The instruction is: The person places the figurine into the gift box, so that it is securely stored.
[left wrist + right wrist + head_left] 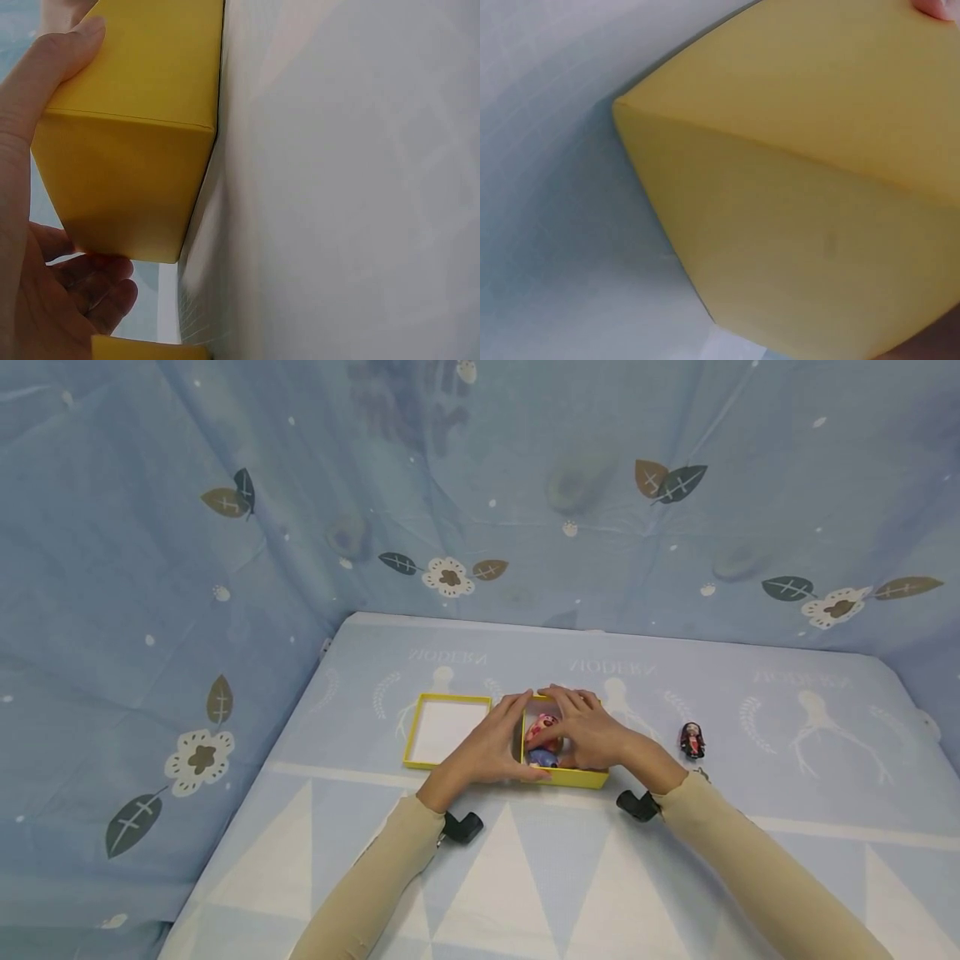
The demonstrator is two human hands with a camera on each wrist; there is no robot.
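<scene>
A yellow box, without its lid, holds a pink toy figure and a blue toy figure. My left hand grips the box at its left end. In the left wrist view, the thumb lies along one yellow side and the other fingers are at the opposite side. Over the box's right part, my right hand bends with some fingers at the far rim. One digit crosses the pink figure; whether it pinches the figure or merely touches it is hidden.
Left of the box lies a shallow yellow-rimmed lid, white inside. A small dark-haired doll lies on the patterned tablecloth to the right. Blue printed cloth hangs behind the table and along its left side.
</scene>
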